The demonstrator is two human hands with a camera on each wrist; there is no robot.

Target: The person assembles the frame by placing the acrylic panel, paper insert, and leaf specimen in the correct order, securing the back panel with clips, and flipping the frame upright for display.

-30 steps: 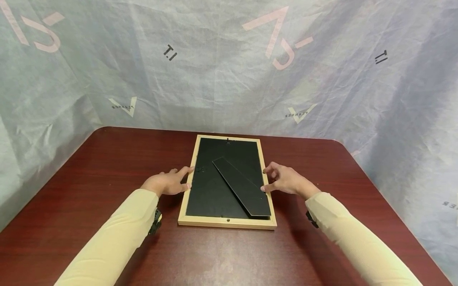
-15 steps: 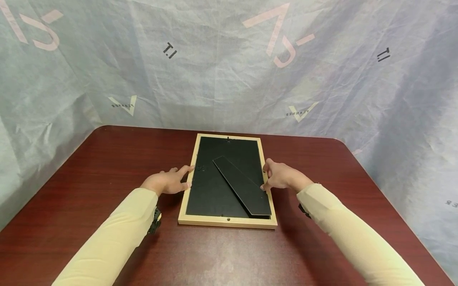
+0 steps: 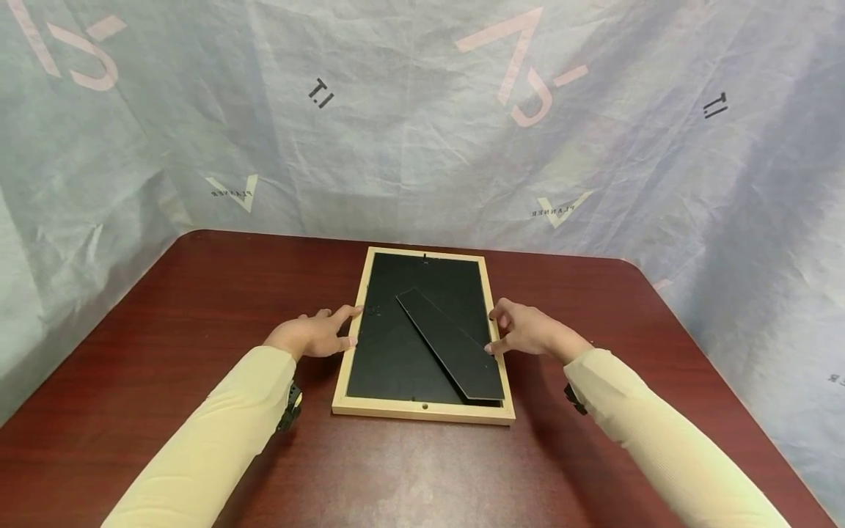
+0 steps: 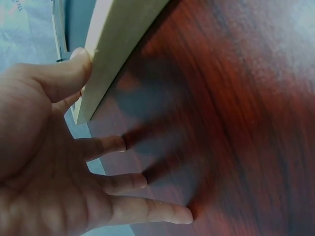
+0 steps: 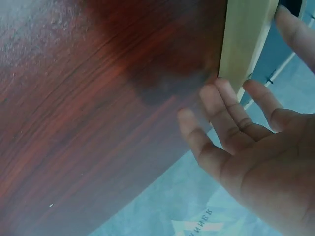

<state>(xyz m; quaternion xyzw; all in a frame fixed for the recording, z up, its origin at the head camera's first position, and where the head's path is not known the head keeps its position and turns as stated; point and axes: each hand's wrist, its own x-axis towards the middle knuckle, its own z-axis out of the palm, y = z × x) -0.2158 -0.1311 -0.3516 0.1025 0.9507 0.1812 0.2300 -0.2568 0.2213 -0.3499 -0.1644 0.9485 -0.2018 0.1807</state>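
Face down on the table lies a picture frame (image 3: 425, 412) with a pale wooden border and a black back panel (image 3: 396, 359). A black easel stand (image 3: 449, 345) lies slantwise over that panel. My left hand (image 3: 310, 336) touches the frame's left border with thumb and index finger; in the left wrist view, its other fingers stretch out towards the tabletop. At the right border, my right hand (image 3: 528, 330) rests its thumb and index finger on the wood. Its remaining fingers (image 5: 197, 135) bend loosely beside the frame's outer side in the right wrist view.
The reddish-brown wooden table (image 3: 218, 293) extends around the frame on all sides. A pale printed cloth (image 3: 396, 125) hangs behind the table and along its sides. Each wrist wears a dark strap, such as the left strap (image 3: 290, 407).
My right hand leaned in closer to the frame half a second ago and has drawn slightly outward again. The left hand and the frame keep their places; the head view shifts slightly.
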